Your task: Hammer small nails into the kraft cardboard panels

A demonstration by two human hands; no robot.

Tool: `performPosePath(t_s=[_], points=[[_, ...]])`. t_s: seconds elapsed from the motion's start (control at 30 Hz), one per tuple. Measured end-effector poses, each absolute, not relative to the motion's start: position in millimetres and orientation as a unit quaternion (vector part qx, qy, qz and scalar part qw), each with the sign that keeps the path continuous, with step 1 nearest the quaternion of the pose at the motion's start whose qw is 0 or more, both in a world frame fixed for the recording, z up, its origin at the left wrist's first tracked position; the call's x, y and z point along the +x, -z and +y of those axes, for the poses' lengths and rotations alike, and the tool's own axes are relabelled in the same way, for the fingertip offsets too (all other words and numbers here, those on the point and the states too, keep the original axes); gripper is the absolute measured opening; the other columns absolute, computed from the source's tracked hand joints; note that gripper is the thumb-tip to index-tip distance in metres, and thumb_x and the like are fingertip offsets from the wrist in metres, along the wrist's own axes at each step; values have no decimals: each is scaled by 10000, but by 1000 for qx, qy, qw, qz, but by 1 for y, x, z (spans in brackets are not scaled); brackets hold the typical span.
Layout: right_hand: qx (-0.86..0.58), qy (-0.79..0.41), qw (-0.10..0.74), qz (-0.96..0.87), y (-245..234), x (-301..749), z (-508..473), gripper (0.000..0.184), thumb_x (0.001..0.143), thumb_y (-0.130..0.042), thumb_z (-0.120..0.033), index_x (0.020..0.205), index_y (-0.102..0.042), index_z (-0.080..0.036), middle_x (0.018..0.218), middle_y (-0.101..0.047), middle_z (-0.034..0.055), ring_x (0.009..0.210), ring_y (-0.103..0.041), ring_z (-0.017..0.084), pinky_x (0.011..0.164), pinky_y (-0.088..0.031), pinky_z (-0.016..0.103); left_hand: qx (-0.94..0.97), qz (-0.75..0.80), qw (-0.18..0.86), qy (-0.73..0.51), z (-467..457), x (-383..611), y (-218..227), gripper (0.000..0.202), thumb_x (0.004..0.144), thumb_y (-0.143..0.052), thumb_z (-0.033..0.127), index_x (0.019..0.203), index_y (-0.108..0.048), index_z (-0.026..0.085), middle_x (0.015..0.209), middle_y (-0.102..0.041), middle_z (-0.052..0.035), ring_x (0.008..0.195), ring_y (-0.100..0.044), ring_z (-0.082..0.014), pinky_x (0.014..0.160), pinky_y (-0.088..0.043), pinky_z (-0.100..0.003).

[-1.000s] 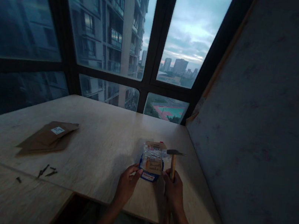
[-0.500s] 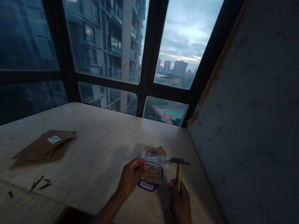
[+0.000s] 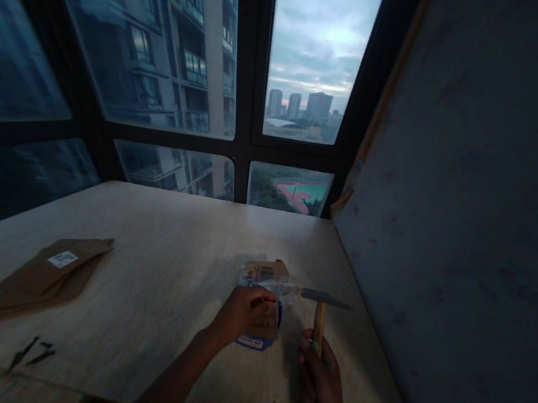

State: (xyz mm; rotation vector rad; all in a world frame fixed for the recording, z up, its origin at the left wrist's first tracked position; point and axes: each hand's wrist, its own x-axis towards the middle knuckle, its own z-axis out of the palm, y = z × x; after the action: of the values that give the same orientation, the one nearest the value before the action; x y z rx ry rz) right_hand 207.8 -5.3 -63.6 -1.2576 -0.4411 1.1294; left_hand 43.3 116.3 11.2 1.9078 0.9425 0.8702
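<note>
A small opened cardboard box with clear plastic wrap and a blue base sits on the plywood table. My left hand rests on top of it with the fingers curled in a pinch at the opening; what they hold is too small to make out. My right hand is wrapped round the wooden handle of a hammer. The hammer's metal head points sideways just right of the box.
Flat brown cardboard pieces with a white label lie at the left. Several dark nails are scattered near the front left edge. A grey board wall rises along the table's right side. Windows stand behind.
My left hand has moved from the box's left side up onto its top. The view has shifted, and the hammer now sits a little lower and farther right.
</note>
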Motion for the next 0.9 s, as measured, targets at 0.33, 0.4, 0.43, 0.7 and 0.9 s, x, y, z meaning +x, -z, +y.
performPosePath(t_s=[0.33,0.4,0.43,0.7,0.9], points=[[-531,-520,660,-108,64,207,-18,619,601,-828,-610,1013,-578,-223,609,-521,-87,346,-316,24,301,-212,135,748,395,406,-346,113,46,6,183,825,-641,346,890,-783,251,879,-783,-42,829,-719,-225,791,-537,-319],[-519,-532,662,-97,66,207,-18,631,590,-830,-620,1005,-563,-227,589,-518,-97,321,-273,15,285,-212,140,741,400,408,-354,111,45,11,182,826,-647,364,888,-780,257,870,-782,-41,813,-719,-224,772,-542,-318],[-515,-535,663,-93,67,207,-18,633,588,-830,-621,1002,-557,-227,585,-519,-100,313,-258,11,278,-208,141,737,403,409,-356,110,44,13,182,827,-649,372,883,-779,258,867,-781,-41,803,-718,-222,759,-544,-316],[-512,-542,658,-103,71,209,-20,594,654,-808,-590,1043,-540,-230,592,-509,-107,311,-270,14,270,-238,140,725,426,397,-367,112,45,16,192,822,-645,390,879,-778,264,839,-779,-34,765,-717,-218,722,-540,-303],[-510,-539,662,-107,66,208,-19,630,610,-820,-609,1016,-541,-216,569,-512,-109,301,-260,13,256,-231,138,730,426,391,-364,115,44,11,184,806,-650,373,871,-792,276,851,-789,-24,784,-730,-230,750,-544,-310]])
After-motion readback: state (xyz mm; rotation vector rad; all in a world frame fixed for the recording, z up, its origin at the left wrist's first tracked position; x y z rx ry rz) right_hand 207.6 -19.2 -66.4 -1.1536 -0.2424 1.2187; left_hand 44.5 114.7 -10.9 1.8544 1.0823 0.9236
